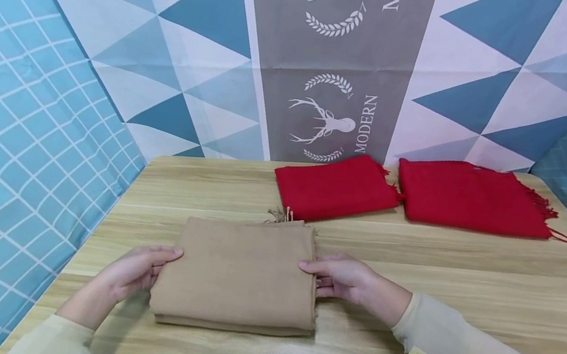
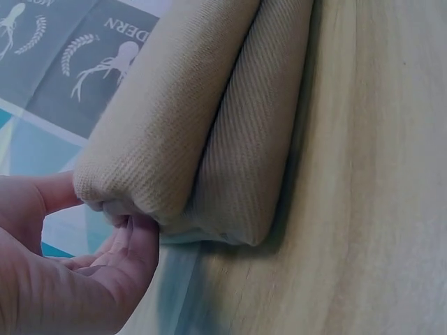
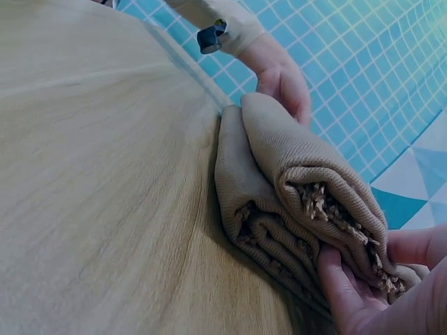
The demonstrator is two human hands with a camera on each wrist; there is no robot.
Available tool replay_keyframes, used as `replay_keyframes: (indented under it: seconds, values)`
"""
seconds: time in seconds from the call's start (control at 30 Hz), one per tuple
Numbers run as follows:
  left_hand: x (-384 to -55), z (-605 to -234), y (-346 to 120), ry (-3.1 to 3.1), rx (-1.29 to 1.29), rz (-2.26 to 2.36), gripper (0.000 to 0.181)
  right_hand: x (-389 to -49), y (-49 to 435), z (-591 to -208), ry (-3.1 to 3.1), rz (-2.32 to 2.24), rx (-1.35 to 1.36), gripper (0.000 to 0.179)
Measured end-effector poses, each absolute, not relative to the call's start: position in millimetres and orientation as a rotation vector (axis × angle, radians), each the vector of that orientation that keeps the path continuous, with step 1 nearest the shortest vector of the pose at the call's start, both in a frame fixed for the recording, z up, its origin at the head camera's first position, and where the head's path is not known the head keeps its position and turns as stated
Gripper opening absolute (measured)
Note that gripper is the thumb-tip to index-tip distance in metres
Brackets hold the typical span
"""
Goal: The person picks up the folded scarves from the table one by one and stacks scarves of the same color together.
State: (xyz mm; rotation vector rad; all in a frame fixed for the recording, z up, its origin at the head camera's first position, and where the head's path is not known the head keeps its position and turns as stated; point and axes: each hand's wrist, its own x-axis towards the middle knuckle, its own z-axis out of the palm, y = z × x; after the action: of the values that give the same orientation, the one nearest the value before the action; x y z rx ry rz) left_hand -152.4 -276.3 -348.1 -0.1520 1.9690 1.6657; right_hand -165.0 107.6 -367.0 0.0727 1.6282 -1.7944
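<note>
A folded beige fringed scarf [image 1: 240,272] lies on the wooden table in front of me, stacked as two thick folds. At its left edge my left hand [image 1: 135,268] pinches the upper fold, thumb on top; the left wrist view shows the fingers tucked beneath that fold [image 2: 160,118]. My right hand [image 1: 342,277] grips the opposite, fringed edge the same way. In the right wrist view, the right fingers [image 3: 341,286] reach between the two folds, and rolled layers with short fringe [image 3: 321,202] show at that end. A few tassels stick out at the scarf's back corner.
Two folded red scarves with fringe lie at the back of the table [image 1: 494,285]: a smaller one [image 1: 337,188] just behind the beige scarf and a wider one [image 1: 480,199] to its right. Patterned cloth walls [image 1: 336,55] stand behind and at the sides.
</note>
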Motion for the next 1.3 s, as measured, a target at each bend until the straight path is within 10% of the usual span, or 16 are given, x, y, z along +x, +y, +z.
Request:
replay_keyframes:
  seconds: [0.43, 0.87, 1.3]
  values:
    - [-154.7, -345.4, -275.0, 1.993, -0.176, 1.603, 0.044, -169.1, 110.0, -365.6, 1.663, -1.772, 0.088, 0.004]
    - [-157.8, -325.8, -273.2, 2.272, -0.211, 1.313, 0.046, -177.1, 121.1, -367.2, 1.673, -1.823, 0.025, 0.043]
    - [-161.9, -314.3, -272.4, 2.353, -0.121, 1.181, 0.047, -182.5, 131.8, -364.2, 1.656, -1.84, -0.013, 0.039]
